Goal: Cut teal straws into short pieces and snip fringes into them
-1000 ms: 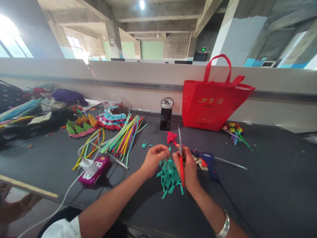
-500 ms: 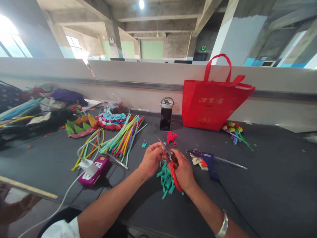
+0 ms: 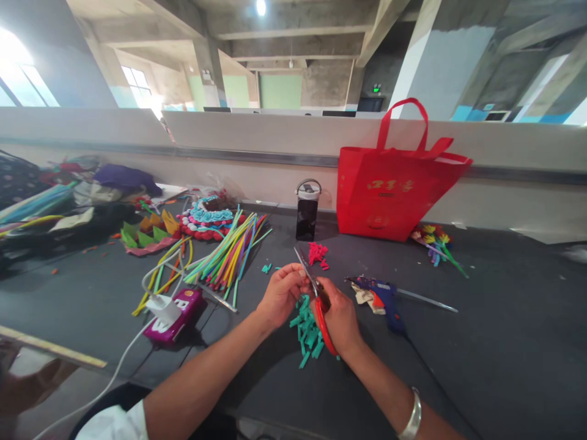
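Note:
My right hand point(image 3: 338, 318) is wrapped round a pair of scissors point(image 3: 323, 327) with red handles, the blades pointing up and to the left. Close against the blades, the fingers of my left hand point(image 3: 283, 294) are pinched together; whatever they hold is too small to make out. Under both hands lies a heap of short teal cut pieces point(image 3: 308, 333). Just beyond the scissor tips sits a small pile of red cut pieces point(image 3: 317, 252). A few teal bits point(image 3: 266, 268) are scattered left of my left hand.
Colourful pipe cleaners point(image 3: 232, 250) fan out at the left, near a purple power strip point(image 3: 174, 318) with a white plug. A blue glue gun point(image 3: 389, 302) lies right of my hands, its cord trailing forward. Behind stand a dark bottle point(image 3: 306, 217) and a red bag point(image 3: 389, 195).
The scissors have shifted very slightly, their tips now a little higher and closer together. Both hands stay almost in place, and the things on the table have not moved.

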`<state>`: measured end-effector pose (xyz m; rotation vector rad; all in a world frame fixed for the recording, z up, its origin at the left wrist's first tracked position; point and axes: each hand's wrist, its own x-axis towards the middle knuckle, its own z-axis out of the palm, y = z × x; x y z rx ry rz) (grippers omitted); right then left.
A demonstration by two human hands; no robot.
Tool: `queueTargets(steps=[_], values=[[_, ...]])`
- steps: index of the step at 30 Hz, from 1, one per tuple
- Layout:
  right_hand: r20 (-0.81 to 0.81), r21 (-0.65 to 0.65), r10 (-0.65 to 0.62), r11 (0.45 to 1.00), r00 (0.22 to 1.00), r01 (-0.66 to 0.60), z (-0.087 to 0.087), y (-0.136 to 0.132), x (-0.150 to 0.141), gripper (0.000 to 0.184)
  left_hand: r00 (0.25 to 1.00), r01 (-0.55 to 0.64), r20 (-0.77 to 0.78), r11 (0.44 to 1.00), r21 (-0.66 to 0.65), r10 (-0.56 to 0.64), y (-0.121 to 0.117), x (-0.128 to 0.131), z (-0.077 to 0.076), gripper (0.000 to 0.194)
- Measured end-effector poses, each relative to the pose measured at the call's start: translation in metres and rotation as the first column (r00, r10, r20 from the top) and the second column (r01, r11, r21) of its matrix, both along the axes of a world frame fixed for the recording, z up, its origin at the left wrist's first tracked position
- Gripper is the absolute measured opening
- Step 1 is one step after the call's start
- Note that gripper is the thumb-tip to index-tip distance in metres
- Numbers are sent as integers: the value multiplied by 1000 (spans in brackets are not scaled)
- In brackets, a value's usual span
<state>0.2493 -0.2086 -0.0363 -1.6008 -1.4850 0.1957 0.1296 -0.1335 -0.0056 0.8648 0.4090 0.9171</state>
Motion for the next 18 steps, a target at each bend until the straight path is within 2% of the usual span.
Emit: queueTargets(steps=[8,18], values=[[-6,18,12,1000,1000,-12,0,-1,-1,33,1000,14,18,1000,-19,-13,-1,0,3,14],[42,-4,-13,1000,999,13,-4,1,1,35,999,31,20,999,-36,-30,0,0,-1,15]])
